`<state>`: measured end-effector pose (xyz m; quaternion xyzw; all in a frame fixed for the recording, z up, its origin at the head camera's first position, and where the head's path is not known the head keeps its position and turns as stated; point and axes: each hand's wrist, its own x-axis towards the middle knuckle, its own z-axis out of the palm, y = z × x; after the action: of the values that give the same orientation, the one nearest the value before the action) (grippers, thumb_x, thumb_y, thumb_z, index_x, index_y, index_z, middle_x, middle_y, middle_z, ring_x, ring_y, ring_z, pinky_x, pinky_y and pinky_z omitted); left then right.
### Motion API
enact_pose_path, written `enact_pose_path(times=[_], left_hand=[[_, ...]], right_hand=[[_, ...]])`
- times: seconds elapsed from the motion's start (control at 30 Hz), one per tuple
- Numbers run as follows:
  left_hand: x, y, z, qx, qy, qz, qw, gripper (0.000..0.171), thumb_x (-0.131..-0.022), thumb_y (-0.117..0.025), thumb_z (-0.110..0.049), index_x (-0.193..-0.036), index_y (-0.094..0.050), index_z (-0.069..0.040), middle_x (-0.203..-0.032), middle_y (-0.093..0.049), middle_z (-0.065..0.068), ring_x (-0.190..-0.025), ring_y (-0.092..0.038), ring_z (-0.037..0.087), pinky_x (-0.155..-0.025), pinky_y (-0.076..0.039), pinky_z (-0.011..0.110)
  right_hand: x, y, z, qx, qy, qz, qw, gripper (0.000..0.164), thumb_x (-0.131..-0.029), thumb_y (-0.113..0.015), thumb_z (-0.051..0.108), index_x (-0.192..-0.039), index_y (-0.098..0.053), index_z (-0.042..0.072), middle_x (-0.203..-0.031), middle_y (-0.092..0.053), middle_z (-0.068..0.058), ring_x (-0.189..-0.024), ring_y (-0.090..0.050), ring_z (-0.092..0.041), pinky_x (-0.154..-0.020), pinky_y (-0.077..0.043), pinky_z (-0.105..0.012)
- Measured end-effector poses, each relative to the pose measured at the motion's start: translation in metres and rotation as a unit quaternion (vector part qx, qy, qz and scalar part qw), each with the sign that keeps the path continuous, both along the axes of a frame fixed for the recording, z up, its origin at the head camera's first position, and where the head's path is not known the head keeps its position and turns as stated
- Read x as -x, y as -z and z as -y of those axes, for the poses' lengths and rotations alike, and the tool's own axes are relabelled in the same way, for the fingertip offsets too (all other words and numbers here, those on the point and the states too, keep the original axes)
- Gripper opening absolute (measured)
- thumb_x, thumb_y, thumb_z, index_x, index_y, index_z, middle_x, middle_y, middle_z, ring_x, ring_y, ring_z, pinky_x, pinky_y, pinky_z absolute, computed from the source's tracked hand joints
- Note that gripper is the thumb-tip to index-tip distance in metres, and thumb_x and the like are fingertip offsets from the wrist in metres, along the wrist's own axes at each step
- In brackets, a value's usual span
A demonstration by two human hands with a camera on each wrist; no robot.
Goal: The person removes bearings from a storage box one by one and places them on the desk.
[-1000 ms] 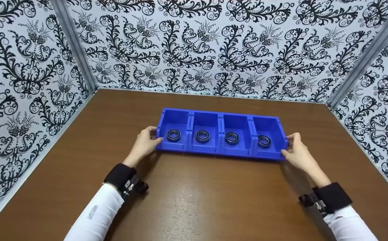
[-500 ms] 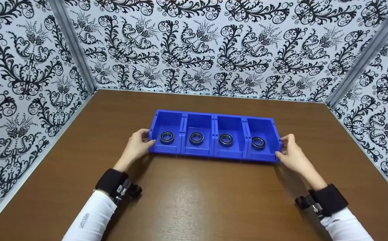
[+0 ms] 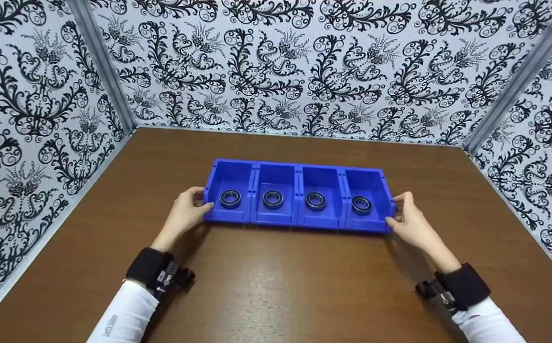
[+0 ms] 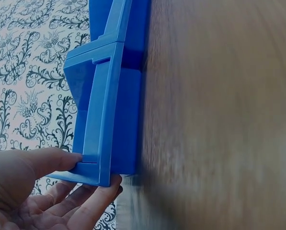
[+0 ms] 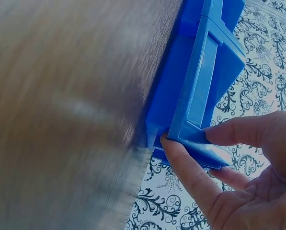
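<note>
The blue bin row (image 3: 274, 218), four compartments side by side, lies between the two hands, its open fronts towards the person. At its left end the left hand (image 3: 185, 212) pinches the front corner, thumb over the rim and fingers curled against the outer side, parted only by the wall's thickness. At its right end the right hand (image 3: 412, 222) holds the matching corner in the same narrow pinch, thumb on the rim, one fingertip low by the bottom edge. Whether the bin row's base touches the table (image 3: 276, 286) is hard to tell. Inside it, each compartment carries one dark ring-shaped bearing (image 3: 230, 205), lying flat near the front lip, apart from either hand. A black wristband (image 3: 149, 268) sits on the left wrist, another on the right, both on the near side of the bin row. Behind the bin row a strip of brown tabletop runs to the patterned back wall (image 3: 276, 62); before it a wider stretch reaches towards the person. Beyond its left and right ends, past the hands, tabletop extends to the side walls (image 3: 28, 119), well apart from it.
</note>
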<state>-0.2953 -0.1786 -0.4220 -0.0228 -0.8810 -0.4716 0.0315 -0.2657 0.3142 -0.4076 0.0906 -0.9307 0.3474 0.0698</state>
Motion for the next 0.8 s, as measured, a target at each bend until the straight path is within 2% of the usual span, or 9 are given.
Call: enact_pose_path(times=[0.37, 0.63, 0.8], left_hand=[[-0.0059, -0.0032, 0.0060, 0.006, -0.004, 0.014, 0.9999, 0.045, -0.086, -0.060, -0.009, -0.126, -0.046, 0.005, -0.125, -0.055, 0.027, -0.112, -0.058, 0.037, -0.095, -0.049, 0.043], [-0.0065, -0.0020, 0.0080, -0.001, -0.005, 0.014, 0.9999, 0.045, -0.085, -0.060, -0.010, -0.126, -0.046, 0.005, -0.125, -0.055, 0.027, -0.112, -0.058, 0.037, -0.095, -0.049, 0.042], [-0.0063, -0.0028, 0.0074, -0.007, -0.001, 0.010, 0.9999, 0.045, -0.085, -0.060, -0.009, -0.126, -0.046, 0.006, -0.125, -0.055, 0.027, -0.112, -0.058, 0.036, -0.095, -0.049, 0.042]], right_hand=[[-0.0009, 0.0028, 0.0053, -0.007, -0.002, -0.009, 1.000, 0.044, -0.081, -0.058, -0.001, -0.116, -0.031, -0.006, -0.110, -0.050, -0.028, -0.086, -0.060, -0.031, -0.069, -0.049, -0.025], [-0.0006, 0.0049, 0.0052, 0.001, -0.002, 0.001, 1.000, 0.044, -0.082, -0.057, -0.001, -0.117, -0.031, -0.005, -0.111, -0.051, -0.030, -0.087, -0.061, -0.033, -0.068, -0.051, -0.023], [-0.0026, 0.0045, 0.0041, 0.008, -0.010, -0.022, 1.000, 0.043, -0.080, -0.059, -0.002, -0.114, -0.032, -0.006, -0.106, -0.052, -0.031, -0.080, -0.062, -0.028, -0.064, -0.051, -0.025]])
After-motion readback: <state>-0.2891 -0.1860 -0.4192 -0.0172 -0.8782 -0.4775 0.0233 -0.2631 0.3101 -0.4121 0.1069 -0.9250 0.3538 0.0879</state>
